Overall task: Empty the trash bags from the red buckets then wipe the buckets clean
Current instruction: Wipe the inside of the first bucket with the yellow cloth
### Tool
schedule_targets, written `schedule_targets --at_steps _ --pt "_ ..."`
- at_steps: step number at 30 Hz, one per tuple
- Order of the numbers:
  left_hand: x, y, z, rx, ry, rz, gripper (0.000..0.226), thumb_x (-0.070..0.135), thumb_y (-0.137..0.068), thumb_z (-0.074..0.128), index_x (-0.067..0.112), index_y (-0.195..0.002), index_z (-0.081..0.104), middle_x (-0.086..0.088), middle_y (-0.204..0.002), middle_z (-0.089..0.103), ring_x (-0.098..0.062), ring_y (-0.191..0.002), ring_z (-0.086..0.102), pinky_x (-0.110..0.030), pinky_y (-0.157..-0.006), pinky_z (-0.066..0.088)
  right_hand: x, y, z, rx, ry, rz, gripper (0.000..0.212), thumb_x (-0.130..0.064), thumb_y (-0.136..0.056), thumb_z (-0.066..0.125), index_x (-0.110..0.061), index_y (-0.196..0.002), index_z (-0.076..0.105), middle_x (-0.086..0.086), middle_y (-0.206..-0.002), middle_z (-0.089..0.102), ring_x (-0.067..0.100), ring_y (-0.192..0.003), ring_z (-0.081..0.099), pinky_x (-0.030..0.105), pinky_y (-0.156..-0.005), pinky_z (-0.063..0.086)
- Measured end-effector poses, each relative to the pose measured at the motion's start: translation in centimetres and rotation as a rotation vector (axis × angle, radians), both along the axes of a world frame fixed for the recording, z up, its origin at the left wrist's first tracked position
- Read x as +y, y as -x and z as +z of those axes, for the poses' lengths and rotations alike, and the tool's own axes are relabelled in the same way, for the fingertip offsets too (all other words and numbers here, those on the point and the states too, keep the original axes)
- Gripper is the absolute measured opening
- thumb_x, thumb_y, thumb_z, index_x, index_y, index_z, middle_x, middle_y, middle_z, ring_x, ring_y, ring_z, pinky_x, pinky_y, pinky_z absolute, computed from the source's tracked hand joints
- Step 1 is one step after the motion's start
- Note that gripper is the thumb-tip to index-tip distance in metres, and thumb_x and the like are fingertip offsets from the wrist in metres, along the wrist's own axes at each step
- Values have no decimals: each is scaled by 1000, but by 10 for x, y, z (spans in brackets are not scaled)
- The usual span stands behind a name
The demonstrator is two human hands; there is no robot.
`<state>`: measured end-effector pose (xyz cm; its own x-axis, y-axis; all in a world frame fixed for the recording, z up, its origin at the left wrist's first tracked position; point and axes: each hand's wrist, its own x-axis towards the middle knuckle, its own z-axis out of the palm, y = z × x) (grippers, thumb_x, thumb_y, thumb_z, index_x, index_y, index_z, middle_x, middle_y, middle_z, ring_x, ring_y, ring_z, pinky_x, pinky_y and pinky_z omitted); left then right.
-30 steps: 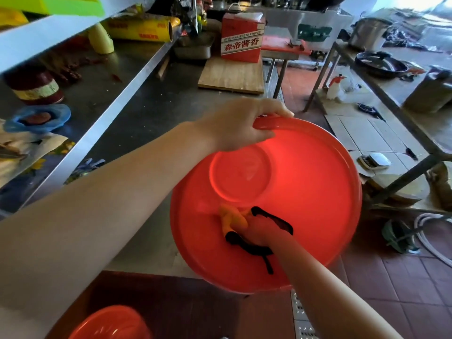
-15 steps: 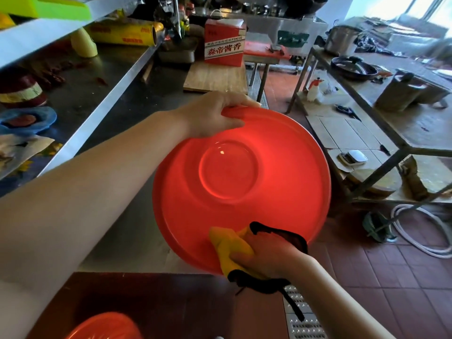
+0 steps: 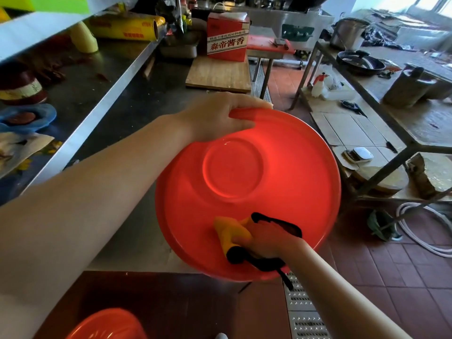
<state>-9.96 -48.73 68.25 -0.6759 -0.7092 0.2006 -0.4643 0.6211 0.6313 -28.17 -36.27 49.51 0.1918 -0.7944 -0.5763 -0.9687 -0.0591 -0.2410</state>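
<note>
From the head view we look down into a red bucket (image 3: 281,172) tipped toward us at the edge of the steel counter (image 3: 127,101), its mouth open to us and its round base showing as a ring deep inside. No trash bag shows in it, so we judge the emptying done for this one and the wiping under way. Our left hand (image 3: 220,118) grips the far rim, thumb inside and fingers curled over the top edge, holding the bucket tilted. Our right hand (image 3: 266,238) is closed around a yellow cloth (image 3: 230,231) with black trim, pressing it against the inner wall near the lower rim. A second ago the cloth sat higher on the wall, just below the base ring; half a second ago it had slid down to the near rim; now it lies a little to the right along that rim. We read this as a stroke that ran down the wall and is turning to follow the lip round, so the lower wall has been covered while the right and far sides probably still need a pass. A second red bucket (image 3: 107,324) peeks in at the bottom edge, its state hidden from us.
</note>
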Motion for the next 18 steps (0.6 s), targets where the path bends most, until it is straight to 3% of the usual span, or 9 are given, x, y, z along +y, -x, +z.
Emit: schedule_targets --at_steps 3,9,18 --pt "0 1 -2 -7 -9 14 46 25 -93 67 43 -135 56 20 -135 58 4 -124 52 -31 -111 41 -28 -1 -18 29 -17 -15 73 -74 -88 29 -27 -142 44 7 -144 49 32 -127 48 46 -104 36" --pt "-3 -9 -3 20 -39 51 48 24 -91 69 44 -133 57 23 -132 60 5 -122 53 -32 -109 43 -82 -2 -50 170 -50 6 71 -64 -94 32 -24 -153 28 6 -157 31 31 -144 25 49 -118 17" --pt "0 -11 -5 22 -46 58 48 24 -92 67 45 -134 56 25 -133 58 5 -123 53 -32 -109 43 -117 -10 -79 232 -34 -33 68 -59 -94 31 -20 -150 33 10 -153 37 34 -142 31 51 -117 20"
